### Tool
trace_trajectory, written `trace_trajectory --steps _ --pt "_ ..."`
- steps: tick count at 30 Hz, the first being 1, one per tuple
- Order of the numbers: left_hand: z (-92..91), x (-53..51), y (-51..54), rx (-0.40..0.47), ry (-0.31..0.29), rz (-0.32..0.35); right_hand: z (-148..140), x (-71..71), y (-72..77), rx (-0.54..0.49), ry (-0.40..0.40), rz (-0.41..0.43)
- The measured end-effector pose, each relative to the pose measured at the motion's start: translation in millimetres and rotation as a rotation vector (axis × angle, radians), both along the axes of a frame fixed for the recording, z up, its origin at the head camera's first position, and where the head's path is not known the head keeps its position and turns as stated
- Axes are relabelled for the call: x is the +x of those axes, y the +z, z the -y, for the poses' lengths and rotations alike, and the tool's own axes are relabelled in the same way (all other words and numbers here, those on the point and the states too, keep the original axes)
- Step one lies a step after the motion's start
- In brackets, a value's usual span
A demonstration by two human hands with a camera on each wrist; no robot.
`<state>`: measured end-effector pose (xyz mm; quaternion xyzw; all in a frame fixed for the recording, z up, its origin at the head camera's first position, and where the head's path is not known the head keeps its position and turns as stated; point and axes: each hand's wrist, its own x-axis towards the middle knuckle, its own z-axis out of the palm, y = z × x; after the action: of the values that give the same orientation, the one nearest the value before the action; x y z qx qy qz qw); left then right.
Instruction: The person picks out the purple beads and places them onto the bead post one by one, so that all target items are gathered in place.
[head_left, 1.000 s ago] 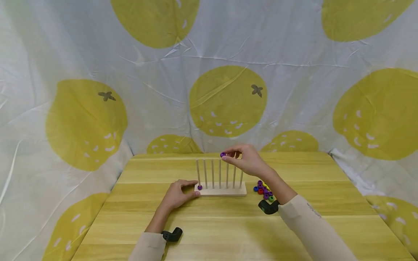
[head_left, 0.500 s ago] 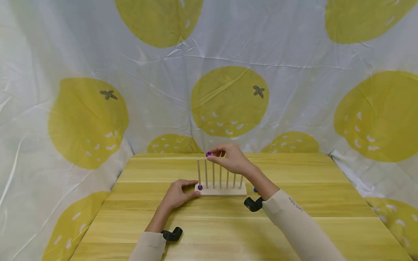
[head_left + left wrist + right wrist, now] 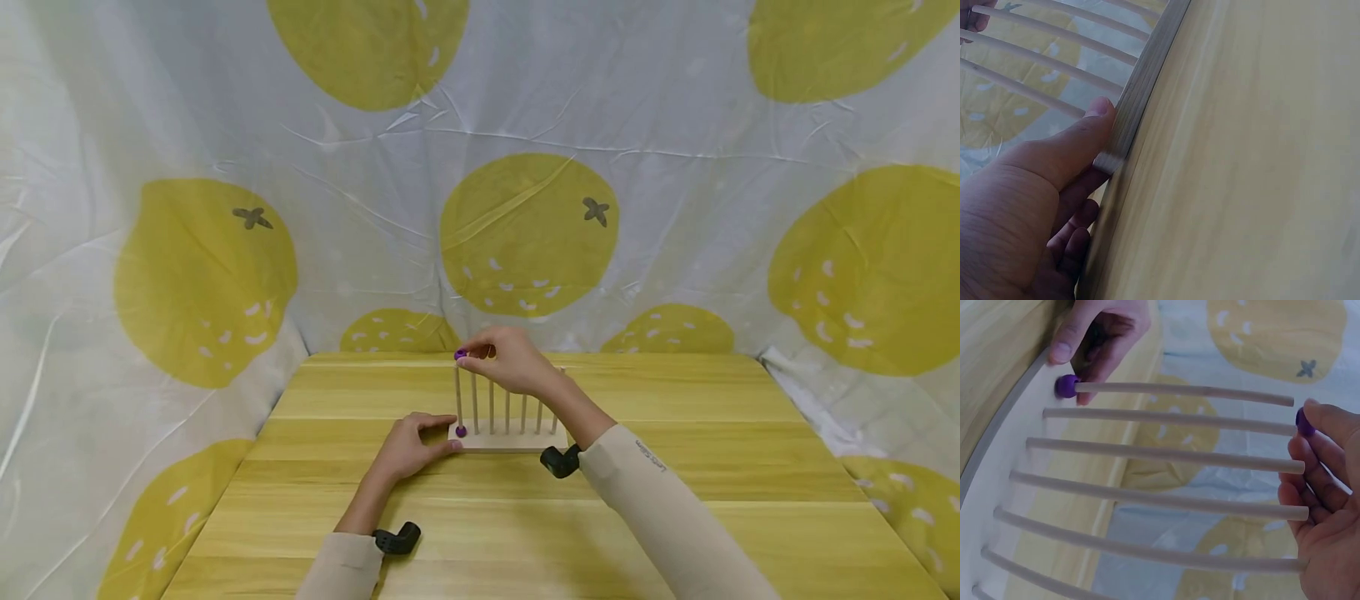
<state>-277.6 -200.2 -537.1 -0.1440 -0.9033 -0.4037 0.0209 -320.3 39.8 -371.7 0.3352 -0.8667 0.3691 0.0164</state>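
A wooden peg rack [image 3: 510, 442] with several upright pegs stands on the table. My left hand [image 3: 408, 450] holds its left end, the thumb [image 3: 1099, 112] on the near side of the base. One purple bead [image 3: 461, 432] sits at the foot of the leftmost peg. Another purple bead [image 3: 461, 355] is pinched between the thumb and index finger of my right hand [image 3: 510, 360]. From the head it appears at the top of the leftmost peg. The right wrist view shows the held bead [image 3: 1304, 422] near the peg tips, apart from the leftmost peg's end.
Black wrist cameras sit on both sleeves, the right one [image 3: 561, 461] low beside the rack and the left one [image 3: 398, 538] nearer the front. A lemon-print cloth [image 3: 525, 233] hangs behind the wooden table [image 3: 675, 533].
My right hand has carried the purple bead left along the peg tops to the leftmost peg. Its forearm now covers the loose coloured beads on the right. My left hand has stayed put.
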Motion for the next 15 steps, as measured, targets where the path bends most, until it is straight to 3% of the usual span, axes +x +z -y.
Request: trace_trajectory --steps 15 --pt "-1.0 -0.5 -0.7 -0.006 0.007 -0.01 4.8 -0.8 -5.6 0.026 0.07 -0.056"
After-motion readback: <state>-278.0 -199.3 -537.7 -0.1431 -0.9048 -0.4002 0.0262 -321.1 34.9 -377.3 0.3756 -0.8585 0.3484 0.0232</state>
